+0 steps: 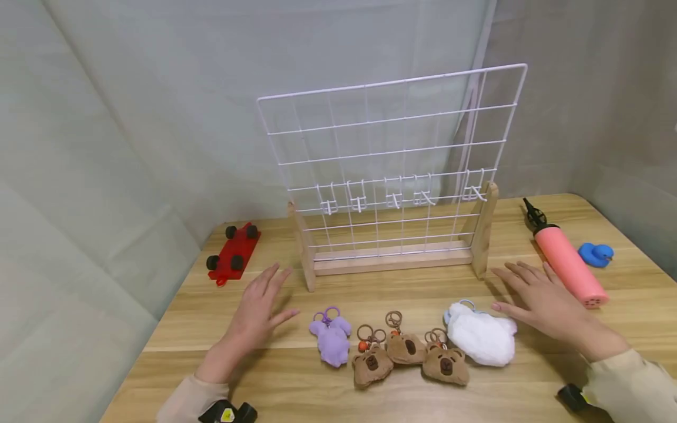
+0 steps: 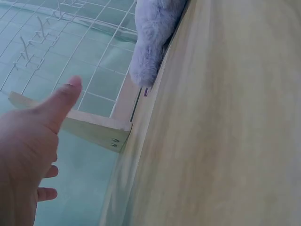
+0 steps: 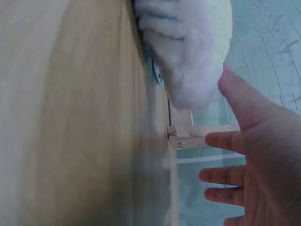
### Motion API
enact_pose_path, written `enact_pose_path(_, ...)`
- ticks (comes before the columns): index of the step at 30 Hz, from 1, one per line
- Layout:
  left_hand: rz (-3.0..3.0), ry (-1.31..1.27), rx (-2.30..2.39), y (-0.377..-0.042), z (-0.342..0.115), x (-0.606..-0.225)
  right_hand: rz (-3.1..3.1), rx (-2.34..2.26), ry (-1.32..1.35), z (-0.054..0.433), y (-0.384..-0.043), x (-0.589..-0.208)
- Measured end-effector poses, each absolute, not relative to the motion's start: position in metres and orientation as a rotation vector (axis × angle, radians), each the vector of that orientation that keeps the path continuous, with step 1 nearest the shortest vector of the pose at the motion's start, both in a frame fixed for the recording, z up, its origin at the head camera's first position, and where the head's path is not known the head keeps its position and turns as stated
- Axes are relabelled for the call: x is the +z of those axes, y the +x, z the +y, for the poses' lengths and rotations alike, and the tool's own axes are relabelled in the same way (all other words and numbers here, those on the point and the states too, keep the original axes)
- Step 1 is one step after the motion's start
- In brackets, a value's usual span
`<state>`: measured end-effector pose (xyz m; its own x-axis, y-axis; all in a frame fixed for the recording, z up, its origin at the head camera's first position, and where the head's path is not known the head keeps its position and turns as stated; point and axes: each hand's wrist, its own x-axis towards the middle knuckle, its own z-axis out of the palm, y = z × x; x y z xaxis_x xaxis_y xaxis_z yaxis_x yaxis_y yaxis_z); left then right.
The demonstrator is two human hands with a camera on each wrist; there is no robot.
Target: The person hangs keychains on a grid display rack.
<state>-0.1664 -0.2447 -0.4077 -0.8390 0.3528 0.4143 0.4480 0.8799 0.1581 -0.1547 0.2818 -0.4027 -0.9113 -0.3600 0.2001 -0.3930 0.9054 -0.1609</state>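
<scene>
Where the head view spans the table [image 1: 296, 390]: left hand [image 1: 258, 310], spread and holding nothing, beside the purple plush [image 1: 334, 342]; right hand [image 1: 547, 308], also released, near the white plush [image 1: 483, 335].
Brown bear plushes [image 1: 446, 365]: three, between purple and white, before the wire rack [image 1: 391, 262].
Left wrist view: left hand apart from the purple plush.
Right wrist view: right hand overlaps the white plush's outline; contact cannot be told.

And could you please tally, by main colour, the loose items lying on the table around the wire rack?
Purple: 1 (purple plush keychain)
Brown: 3 (brown bear keychains)
White: 1 (white plush keychain)
Red: 1 (wheeled toy)
Pink: 1 (pink cylinder with black nozzle)
Blue: 1 (duck)
Total: 8
</scene>
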Motion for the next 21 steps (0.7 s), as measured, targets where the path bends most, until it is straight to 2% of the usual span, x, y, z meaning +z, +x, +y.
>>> enact_pose_path(13,-2.613,-0.53,-0.635,-0.181,-0.234,-0.402,-2.883,0.282,0.659,0.277,-0.15,-0.378)
enact_pose_path(21,-2.56,-0.467,-0.991,-0.192,-0.228,-0.402,-2.807,0.311,0.722,0.271,-0.147,-0.367)
